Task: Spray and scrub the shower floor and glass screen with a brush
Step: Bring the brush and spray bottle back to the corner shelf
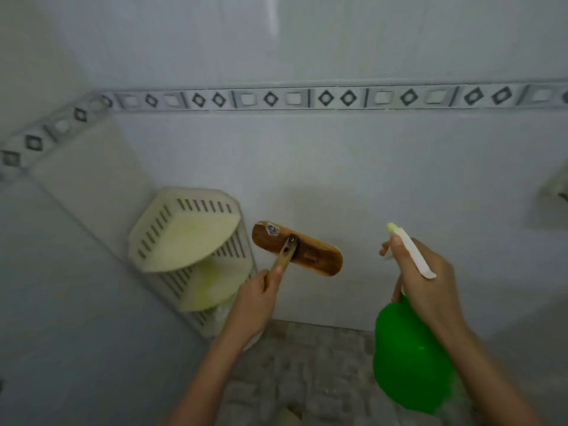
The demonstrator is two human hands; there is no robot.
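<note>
Wooden scrubbing brush (297, 249), head view: the brown oblong head is held up in front of the white tiled wall (338, 161), its flat back towards the viewer and a small sticker near its left end. Whether the bristles touch the wall cannot be told. A pale wooden handle joins the middle of the head and runs down and left into the left hand (256, 298), whose fingers are curled round it, thumb lying along the shaft.

The brush head sits just right of a cream plastic two-tier corner shelf (184, 232) with slotted sides, fixed in the corner of the walls.

The right hand (427, 281) grips the neck of a bright green plastic spray bottle (408, 358), fingers wrapped round it. The bottle's white spray head (412, 250) juts up and left above the knuckles, pointing towards the wall.

A grey border strip of diamond and square motifs (307, 98) crosses the wall above both hands. Below them lies the grey mosaic shower floor (307, 364).
</note>
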